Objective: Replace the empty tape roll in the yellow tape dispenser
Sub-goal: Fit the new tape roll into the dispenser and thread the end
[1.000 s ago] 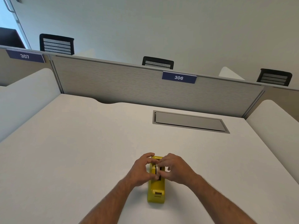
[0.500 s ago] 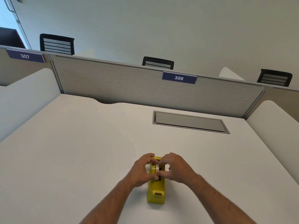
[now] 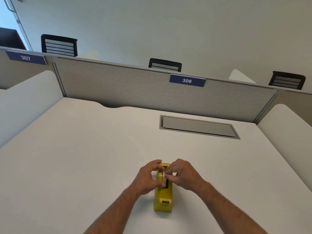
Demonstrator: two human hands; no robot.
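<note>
The yellow tape dispenser lies on the white desk near its front edge, cutter end toward me. A thin pale tape roll stands on edge in the dispenser's dark slot. My left hand pinches the roll from the left, thumb and fingers curled over the dispenser's far end. From the right, my right hand has its fingertips on the same roll. The roll's lower part is hidden inside the slot.
A grey recessed cable hatch is set into the desk behind the dispenser to the right. A grey partition with a "306" label closes the back; white side panels stand at left and right. Black chair backs show beyond.
Both hands have stayed on the roll at the dispenser's slot; the fingers shifted slightly and the roll sits a little higher between them.
</note>
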